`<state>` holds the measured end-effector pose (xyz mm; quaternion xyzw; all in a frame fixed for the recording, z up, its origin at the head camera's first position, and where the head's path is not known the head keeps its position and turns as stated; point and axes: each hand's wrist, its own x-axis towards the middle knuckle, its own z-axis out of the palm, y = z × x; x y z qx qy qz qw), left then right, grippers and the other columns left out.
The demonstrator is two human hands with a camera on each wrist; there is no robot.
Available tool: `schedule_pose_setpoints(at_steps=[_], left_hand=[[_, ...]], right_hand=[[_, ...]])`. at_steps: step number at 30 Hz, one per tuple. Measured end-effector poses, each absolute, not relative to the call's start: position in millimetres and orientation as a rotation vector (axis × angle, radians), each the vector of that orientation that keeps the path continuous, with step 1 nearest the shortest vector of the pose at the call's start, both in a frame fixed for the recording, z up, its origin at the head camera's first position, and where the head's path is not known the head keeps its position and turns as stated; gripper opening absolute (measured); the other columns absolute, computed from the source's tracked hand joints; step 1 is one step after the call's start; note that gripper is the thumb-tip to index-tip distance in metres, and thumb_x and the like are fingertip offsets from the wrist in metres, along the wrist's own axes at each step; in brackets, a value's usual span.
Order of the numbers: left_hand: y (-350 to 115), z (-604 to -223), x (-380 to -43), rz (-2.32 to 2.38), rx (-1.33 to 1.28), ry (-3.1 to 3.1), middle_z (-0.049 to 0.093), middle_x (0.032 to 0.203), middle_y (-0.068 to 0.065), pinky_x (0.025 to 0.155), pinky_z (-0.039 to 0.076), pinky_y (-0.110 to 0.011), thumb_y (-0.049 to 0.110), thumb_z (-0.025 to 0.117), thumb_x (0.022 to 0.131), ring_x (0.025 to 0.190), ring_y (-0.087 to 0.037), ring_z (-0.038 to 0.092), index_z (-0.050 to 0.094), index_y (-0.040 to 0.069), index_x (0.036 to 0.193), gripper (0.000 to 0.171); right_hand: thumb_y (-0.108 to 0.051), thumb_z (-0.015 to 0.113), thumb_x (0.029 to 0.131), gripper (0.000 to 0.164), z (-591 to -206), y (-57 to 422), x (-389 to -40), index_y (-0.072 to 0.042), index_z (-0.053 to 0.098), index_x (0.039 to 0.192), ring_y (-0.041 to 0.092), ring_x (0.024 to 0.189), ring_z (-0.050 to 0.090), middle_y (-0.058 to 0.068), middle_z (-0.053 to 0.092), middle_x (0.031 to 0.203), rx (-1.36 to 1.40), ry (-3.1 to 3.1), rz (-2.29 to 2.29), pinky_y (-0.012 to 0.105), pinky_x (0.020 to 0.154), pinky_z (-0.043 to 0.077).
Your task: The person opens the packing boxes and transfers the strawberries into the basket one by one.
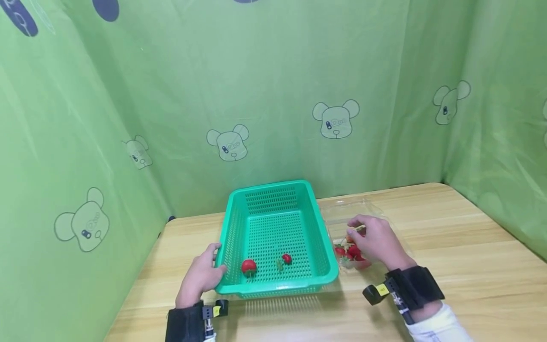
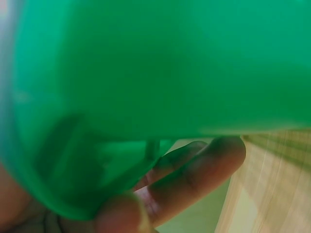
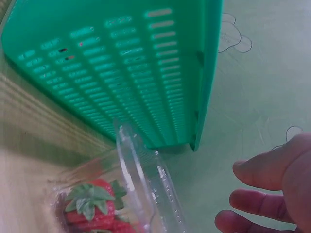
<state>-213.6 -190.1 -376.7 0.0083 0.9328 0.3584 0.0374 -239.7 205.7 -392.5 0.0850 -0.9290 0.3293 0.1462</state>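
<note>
A green plastic basket (image 1: 273, 287) with slotted walls stands mid-table. My left hand (image 1: 202, 273) grips its near left corner, fingers curled under the rim in the left wrist view. Inside lie a large strawberry (image 1: 249, 266), a smaller red strawberry (image 1: 287, 259) and a green leafy piece (image 1: 279, 265). To the right, a clear plastic box (image 1: 342, 213) holds several strawberries (image 1: 353, 251) with green leaves. My right hand (image 1: 378, 241) hovers over this box. In the right wrist view its thumb and fingers (image 3: 257, 201) are apart, with nothing between them.
The basket's right wall stands close beside the clear box. Both rest on a light wooden table (image 1: 466, 232). A green curtain (image 1: 273, 95) with bear-head drawings hangs behind the table and along both sides.
</note>
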Motion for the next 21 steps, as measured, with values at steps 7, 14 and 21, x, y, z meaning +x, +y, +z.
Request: schedule_pose_setpoints(at_steps=[7, 14, 21], left_hand=[[-191.0, -376.6, -214.0, 1.107, 0.045, 2.872, 0.054, 0.127, -0.030, 0.083, 0.050, -0.053, 0.004, 0.057, 0.088, 0.108, -0.040, 0.056, 0.036, 0.002, 0.140, 0.057], [-191.9, -378.7, -212.5, 1.120, 0.047, 2.873, 0.055, 0.125, -0.031, 0.079, 0.052, -0.051, 0.004, 0.058, 0.087, 0.104, -0.040, 0.058, 0.037, 0.001, 0.140, 0.057], [-190.6, -376.9, -213.2, 1.115, 0.067, 2.889, 0.055, 0.125, -0.030, 0.083, 0.050, -0.054, 0.004, 0.058, 0.086, 0.108, -0.042, 0.056, 0.038, 0.001, 0.139, 0.056]], right_hand=[[-0.016, 0.064, 0.088, 0.019, -401.0, 209.4, -245.0, -0.004, 0.065, 0.102, 0.024, 0.076, 0.060, 0.013, 0.068, 0.092, 0.210, -2.766, 0.924, 0.045, 0.068, 0.050], [-0.013, 0.066, 0.086, 0.019, -410.0, 211.5, -250.8, -0.003, 0.066, 0.102, 0.026, 0.079, 0.061, 0.016, 0.069, 0.093, 0.214, -2.838, 0.908, 0.047, 0.070, 0.050], [-0.009, 0.066, 0.084, 0.020, -419.1, 213.2, -255.8, -0.002, 0.066, 0.103, 0.025, 0.080, 0.060, 0.020, 0.067, 0.099, 0.192, -2.906, 0.947, 0.039, 0.066, 0.054]])
